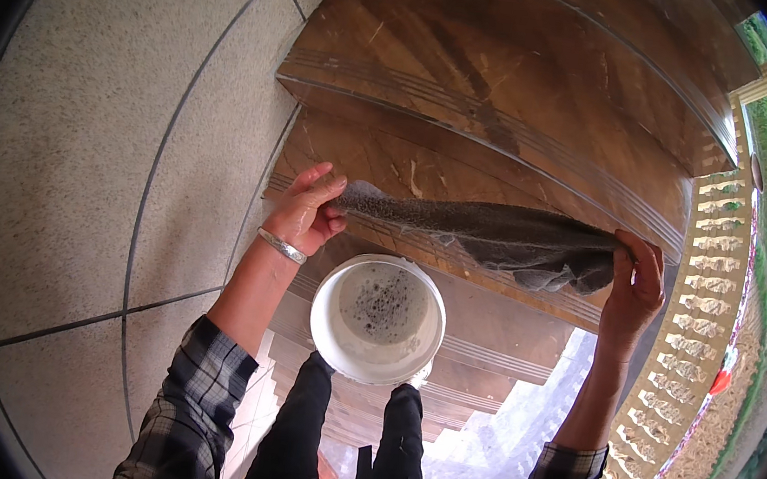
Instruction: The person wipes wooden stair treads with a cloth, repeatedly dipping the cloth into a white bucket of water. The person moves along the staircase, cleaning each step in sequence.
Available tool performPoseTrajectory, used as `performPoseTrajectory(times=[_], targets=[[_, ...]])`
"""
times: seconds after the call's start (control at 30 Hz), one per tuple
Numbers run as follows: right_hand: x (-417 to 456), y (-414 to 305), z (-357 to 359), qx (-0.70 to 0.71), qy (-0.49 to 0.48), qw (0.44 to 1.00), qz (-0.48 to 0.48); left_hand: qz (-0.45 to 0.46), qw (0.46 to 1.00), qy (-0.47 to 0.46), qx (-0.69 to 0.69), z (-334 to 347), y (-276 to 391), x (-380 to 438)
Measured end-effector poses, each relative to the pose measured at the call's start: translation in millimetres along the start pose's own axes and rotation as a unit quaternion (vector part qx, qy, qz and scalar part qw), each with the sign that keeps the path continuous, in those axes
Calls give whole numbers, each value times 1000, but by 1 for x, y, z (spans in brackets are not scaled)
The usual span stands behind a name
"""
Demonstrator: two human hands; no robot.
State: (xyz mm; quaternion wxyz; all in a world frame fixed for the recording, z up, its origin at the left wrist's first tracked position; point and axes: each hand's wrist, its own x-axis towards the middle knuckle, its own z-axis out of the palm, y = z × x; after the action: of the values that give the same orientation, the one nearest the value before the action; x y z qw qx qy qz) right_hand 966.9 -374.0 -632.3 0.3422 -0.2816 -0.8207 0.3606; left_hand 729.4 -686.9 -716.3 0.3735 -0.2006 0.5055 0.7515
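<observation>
A dark grey cloth (pixel 496 234) is stretched out sideways above a brown stair tread. My left hand (pixel 306 210), with a silver bangle at the wrist, pinches the cloth's left end between thumb and fingers. The right end is gripped in my right hand (pixel 638 270), and a loose fold hangs beside it. Below the cloth, between my forearms, stands a white bucket (pixel 319 317) holding cloudy water with dark specks or bubbles on its surface. My hands look wet.
Brown polished stairs (pixel 403 52) rise ahead and more steps descend behind the bucket. A speckled tiled wall (pixel 92 139) borders the left side. A cream balustrade (pixel 705 282) curves along the right, with greenery beyond. My legs in dark trousers are just below the bucket.
</observation>
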Motion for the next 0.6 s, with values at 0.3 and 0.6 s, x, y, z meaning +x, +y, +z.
performPoseTrajectory(times=[0.3, 0.6], targets=[[-72, 205, 105, -198, -175, 928, 262, 80, 979, 85, 167, -76, -80, 2], [-108, 141, 347, -305, -156, 921, 185, -29, 940, 289, 180, -295, -180, -127]])
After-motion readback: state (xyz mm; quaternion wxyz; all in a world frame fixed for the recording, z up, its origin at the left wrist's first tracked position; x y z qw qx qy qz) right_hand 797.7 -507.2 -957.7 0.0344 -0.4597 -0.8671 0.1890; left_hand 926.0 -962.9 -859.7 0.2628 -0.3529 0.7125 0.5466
